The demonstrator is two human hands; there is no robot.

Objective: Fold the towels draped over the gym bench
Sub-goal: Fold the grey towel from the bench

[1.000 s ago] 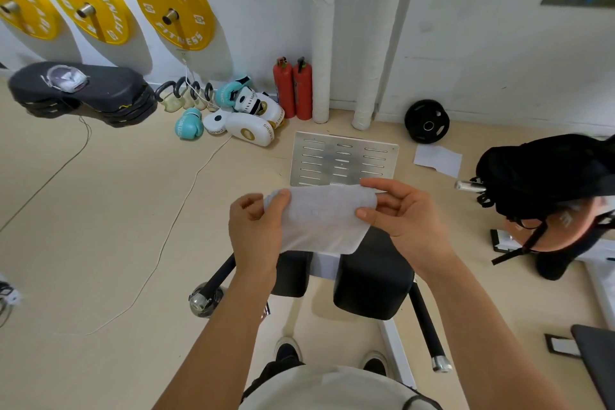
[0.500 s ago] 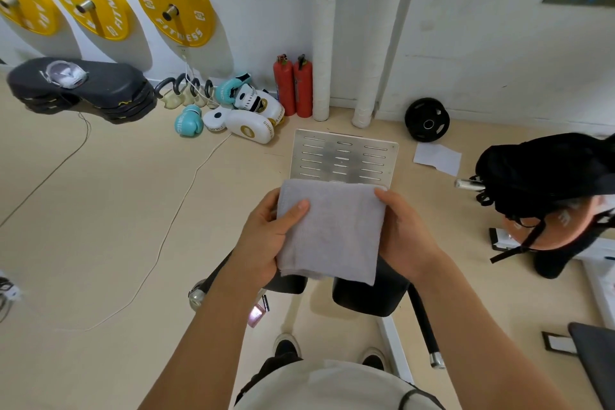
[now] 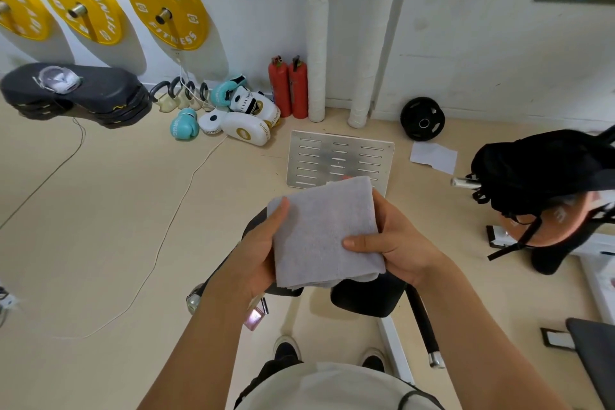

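floor (image 3: 100, 226): beige | on it: boxing gloves (image 3: 239, 120), metal plate (image 3: 339, 160), weight disc (image 3: 422, 118), possibly paper (image 3: 432, 156)

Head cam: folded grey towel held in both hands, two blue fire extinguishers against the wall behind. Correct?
Not quite. The fire extinguishers are red, not blue; the head view shows the pair standing against the wall. The rest holds: the folded grey towel is gripped by the left hand and the right hand.
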